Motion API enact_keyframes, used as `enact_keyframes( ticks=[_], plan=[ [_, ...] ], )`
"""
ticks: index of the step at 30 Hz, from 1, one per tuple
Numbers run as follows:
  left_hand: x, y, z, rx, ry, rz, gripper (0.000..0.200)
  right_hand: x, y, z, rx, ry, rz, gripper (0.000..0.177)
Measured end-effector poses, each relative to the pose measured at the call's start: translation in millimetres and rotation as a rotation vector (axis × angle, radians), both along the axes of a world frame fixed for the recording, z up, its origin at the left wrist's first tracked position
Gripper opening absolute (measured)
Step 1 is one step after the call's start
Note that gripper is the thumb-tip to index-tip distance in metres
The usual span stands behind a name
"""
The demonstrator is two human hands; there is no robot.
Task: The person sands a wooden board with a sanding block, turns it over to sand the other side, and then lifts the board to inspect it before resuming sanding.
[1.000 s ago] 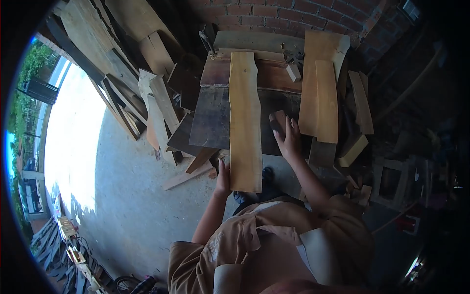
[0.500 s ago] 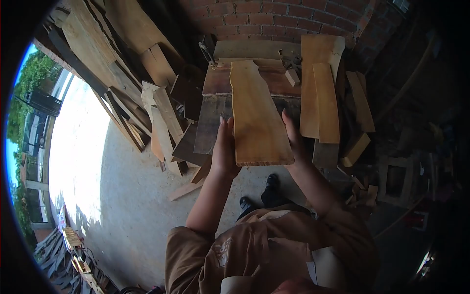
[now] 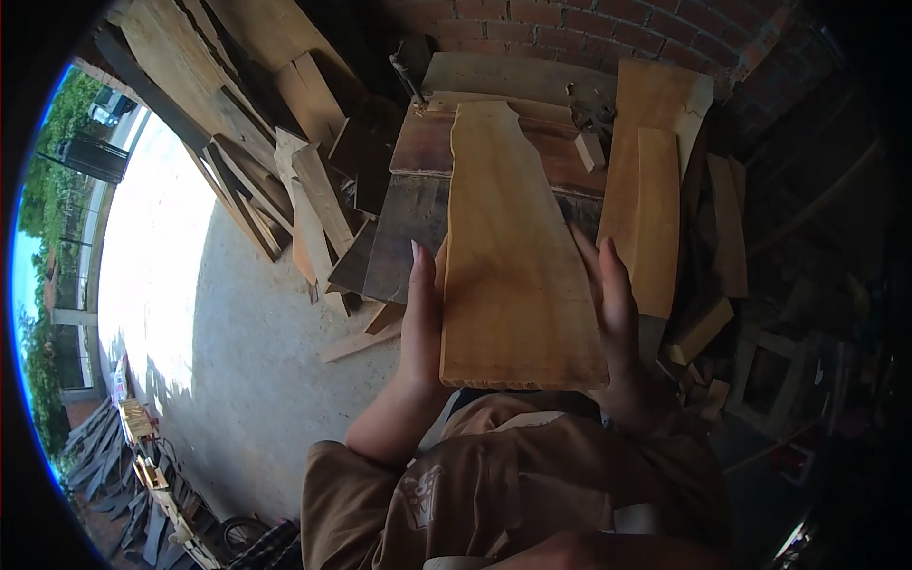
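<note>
Between my two hands is a light yellow-brown wooden board (image 3: 518,256), wide at the end near my body and narrower at the far end, with a wavy left edge. My left hand (image 3: 424,313) grips its left edge, thumb pointing up. On the right edge, my right hand (image 3: 616,304) holds it the same way; fingers of both hands are partly hidden behind the board. The board is raised in front of my chest, over a dark wooden workbench (image 3: 408,223).
A small wood block (image 3: 589,150) sits on the bench by a dark metal part (image 3: 594,114). Planks (image 3: 641,218) stand at the right, and more boards (image 3: 309,95) lean at the left. Behind is a brick wall (image 3: 532,33). Concrete floor (image 3: 256,380) extends left toward bright daylight.
Both hands have brought the board closer to my body, so it looks larger and lower in view. The view has shifted slightly, and my shoes are now hidden.
</note>
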State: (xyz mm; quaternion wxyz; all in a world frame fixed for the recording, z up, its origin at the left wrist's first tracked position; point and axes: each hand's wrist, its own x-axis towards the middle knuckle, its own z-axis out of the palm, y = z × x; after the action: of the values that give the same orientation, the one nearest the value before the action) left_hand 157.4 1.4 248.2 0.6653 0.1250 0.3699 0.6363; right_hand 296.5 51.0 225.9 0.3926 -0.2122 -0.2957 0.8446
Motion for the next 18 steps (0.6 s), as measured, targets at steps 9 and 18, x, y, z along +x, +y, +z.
enact_keyframes(
  ticks=[9, 18],
  plan=[
    [1.5, 2.8, 1.5, -0.01, 0.07, -0.053, 0.073, 9.6, 10.0, 14.2, -0.081, -0.012, -0.012, 0.073],
    [-18.4, 16.2, -40.3, -0.081, -0.029, -0.061, 0.073, 10.2, 10.5, 11.7, -0.082, -0.016, 0.078, 0.074]
  ],
)
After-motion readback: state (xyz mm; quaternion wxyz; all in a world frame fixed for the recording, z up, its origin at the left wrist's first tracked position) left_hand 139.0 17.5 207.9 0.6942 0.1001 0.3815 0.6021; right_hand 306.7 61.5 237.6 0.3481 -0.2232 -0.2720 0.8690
